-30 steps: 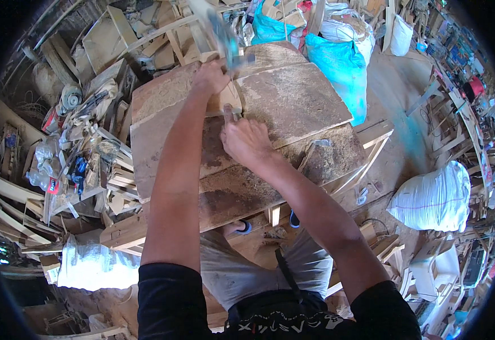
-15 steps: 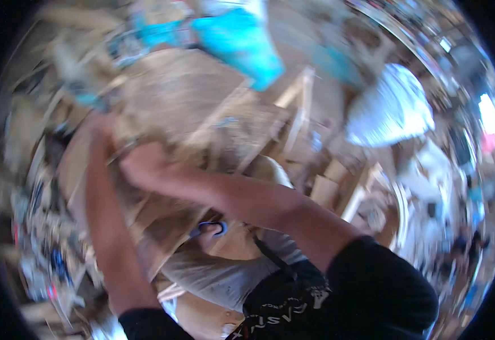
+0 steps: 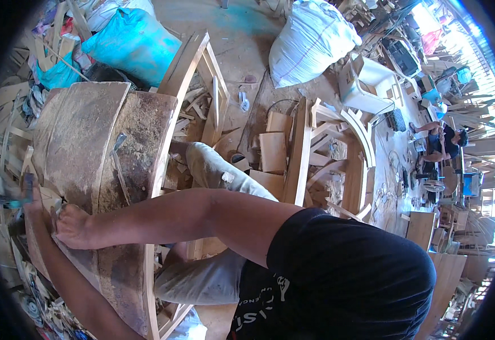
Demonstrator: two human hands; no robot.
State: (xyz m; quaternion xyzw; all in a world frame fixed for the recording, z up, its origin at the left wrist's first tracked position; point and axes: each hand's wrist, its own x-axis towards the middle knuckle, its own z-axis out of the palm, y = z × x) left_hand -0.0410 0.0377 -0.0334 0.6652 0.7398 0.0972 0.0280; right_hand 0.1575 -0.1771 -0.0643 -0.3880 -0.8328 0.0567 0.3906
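Pale wood point(image 3: 51, 196) lies on the surface point(image 3: 83, 141) between the left grip point(image 3: 34, 203), near a blurred teal tool point(image 3: 15, 203), and the right grip point(image 3: 75, 226), its fingers curled, just beside both; I cannot tell the wood's long axis or what either grip holds.

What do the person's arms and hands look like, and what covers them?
The left hand and right hand wear no gloves. No wristwatch is visible. The right arm has a short black sleeve ending above the elbow; the left sleeve is out of view.
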